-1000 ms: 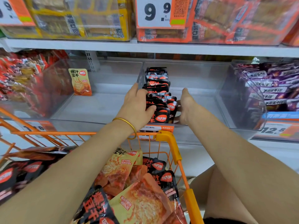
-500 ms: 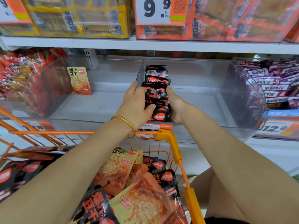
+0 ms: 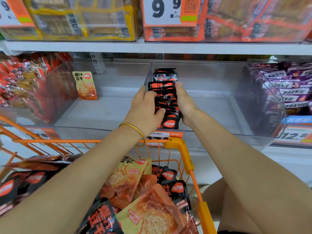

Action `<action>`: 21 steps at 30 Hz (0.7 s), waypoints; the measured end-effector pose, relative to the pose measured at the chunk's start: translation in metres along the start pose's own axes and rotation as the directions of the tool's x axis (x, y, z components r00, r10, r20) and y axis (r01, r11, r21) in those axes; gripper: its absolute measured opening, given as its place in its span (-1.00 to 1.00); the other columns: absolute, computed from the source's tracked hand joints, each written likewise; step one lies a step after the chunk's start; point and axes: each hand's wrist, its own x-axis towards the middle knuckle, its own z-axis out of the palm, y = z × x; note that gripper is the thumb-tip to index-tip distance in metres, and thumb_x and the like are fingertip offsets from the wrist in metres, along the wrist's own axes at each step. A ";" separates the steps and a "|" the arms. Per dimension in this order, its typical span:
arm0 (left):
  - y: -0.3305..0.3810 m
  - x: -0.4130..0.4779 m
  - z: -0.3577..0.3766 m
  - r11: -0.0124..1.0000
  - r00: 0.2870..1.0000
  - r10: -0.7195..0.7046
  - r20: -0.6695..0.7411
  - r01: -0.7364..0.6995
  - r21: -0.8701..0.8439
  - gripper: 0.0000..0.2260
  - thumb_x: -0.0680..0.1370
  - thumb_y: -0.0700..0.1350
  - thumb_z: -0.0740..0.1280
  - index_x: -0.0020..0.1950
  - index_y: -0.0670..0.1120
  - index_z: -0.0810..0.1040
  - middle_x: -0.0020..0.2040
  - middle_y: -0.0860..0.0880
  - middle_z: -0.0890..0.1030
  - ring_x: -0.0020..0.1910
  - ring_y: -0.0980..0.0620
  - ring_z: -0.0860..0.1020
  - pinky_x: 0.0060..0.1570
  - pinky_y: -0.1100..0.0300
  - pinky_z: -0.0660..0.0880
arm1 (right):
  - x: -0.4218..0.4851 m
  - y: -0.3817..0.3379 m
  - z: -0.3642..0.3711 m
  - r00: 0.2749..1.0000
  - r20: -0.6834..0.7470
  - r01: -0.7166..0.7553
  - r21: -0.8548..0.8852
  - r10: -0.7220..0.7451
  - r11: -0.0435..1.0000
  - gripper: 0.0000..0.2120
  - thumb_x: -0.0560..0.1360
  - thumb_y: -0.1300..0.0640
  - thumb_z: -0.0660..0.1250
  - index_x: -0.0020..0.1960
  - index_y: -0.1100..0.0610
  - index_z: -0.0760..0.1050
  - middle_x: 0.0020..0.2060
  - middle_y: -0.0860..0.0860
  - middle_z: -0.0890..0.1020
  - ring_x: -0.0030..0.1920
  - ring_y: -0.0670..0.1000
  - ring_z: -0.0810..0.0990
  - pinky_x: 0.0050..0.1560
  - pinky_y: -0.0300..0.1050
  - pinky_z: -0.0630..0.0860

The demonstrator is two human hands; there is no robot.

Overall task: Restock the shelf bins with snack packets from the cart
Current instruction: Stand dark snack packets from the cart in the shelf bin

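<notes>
Centre frame: a row of black foil snack packets (image 3: 166, 98) stands on edge along the left wall of a clear plastic shelf bin (image 3: 236, 102). The left hand (image 3: 145, 108) grips the row, thumb across the front packets; the right hand (image 3: 184, 105) presses flat and straight-fingered against its other side. In the neighbouring bin to the left, one yellow-orange packet (image 3: 85, 85) leans upright. Lower frame: an orange wire cart (image 3: 179, 144) holds mixed black and yellow packets (image 3: 128, 179). A white metal shelf (image 3: 152, 48) crosses the upper frame, carrying a white-and-orange price card (image 3: 162, 10).
</notes>
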 end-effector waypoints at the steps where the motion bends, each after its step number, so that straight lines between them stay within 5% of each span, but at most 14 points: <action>1: 0.000 0.000 0.000 1.000 1.000 -0.004 0.006 0.004 -0.002 -0.59 0.57 -0.09 0.24 0.38 -0.14 0.27 0.46 -0.12 0.13 0.46 -0.01 0.07 0.30 0.26 0.05 | 0.002 -0.002 -0.002 0.999 -0.043 -0.005 0.004 0.005 1.000 -0.47 0.55 -0.26 -0.02 0.30 0.04 0.41 0.17 0.11 0.59 0.14 0.11 0.58 0.20 0.13 0.49; 5: -0.003 0.002 0.000 0.996 1.000 0.012 -0.007 -0.011 0.092 -0.58 0.57 -0.06 0.24 0.40 -0.15 0.27 0.49 -0.14 0.11 0.49 -0.05 0.01 0.40 0.16 0.00 | 0.012 -0.015 -0.008 0.982 -0.181 0.062 0.031 -0.056 0.998 -0.77 0.58 0.04 0.17 0.12 0.13 0.51 0.00 0.10 0.63 -0.03 0.09 0.60 -0.01 -0.03 0.56; 10: 0.000 0.011 0.006 0.914 0.983 0.176 0.051 -0.183 0.361 -0.60 0.60 -0.01 0.15 0.43 -0.03 0.30 0.51 -0.02 0.15 0.51 -0.01 0.00 0.46 -0.07 -0.12 | 0.014 -0.023 -0.007 0.988 -0.146 0.083 0.207 -0.053 0.975 -0.92 0.52 0.22 0.32 -0.12 0.07 0.52 -0.20 0.06 0.61 -0.21 0.03 0.58 -0.13 -0.09 0.56; 14: 0.005 0.014 0.010 0.867 0.962 0.210 0.175 -0.266 0.421 -0.65 0.63 0.00 0.03 0.41 0.08 0.33 0.45 0.07 0.29 0.46 0.06 0.17 0.43 -0.14 -0.19 | 0.015 -0.015 -0.004 0.989 -0.146 0.066 0.449 0.001 0.891 -0.91 0.53 0.27 0.29 -0.01 0.13 0.53 -0.14 0.10 0.60 -0.21 0.02 0.58 -0.23 -0.16 0.56; 21: 0.007 0.026 0.010 0.854 0.967 0.187 0.174 -0.248 0.458 -0.73 0.62 -0.08 0.08 0.27 0.01 0.45 0.23 0.02 0.44 0.30 -0.01 0.31 0.42 -0.16 -0.05 | 0.016 -0.012 -0.018 0.954 -0.217 0.022 0.739 0.207 0.674 -0.72 0.61 0.04 0.16 0.26 0.11 0.46 -0.13 -0.02 0.56 -0.19 -0.04 0.52 -0.21 -0.13 0.49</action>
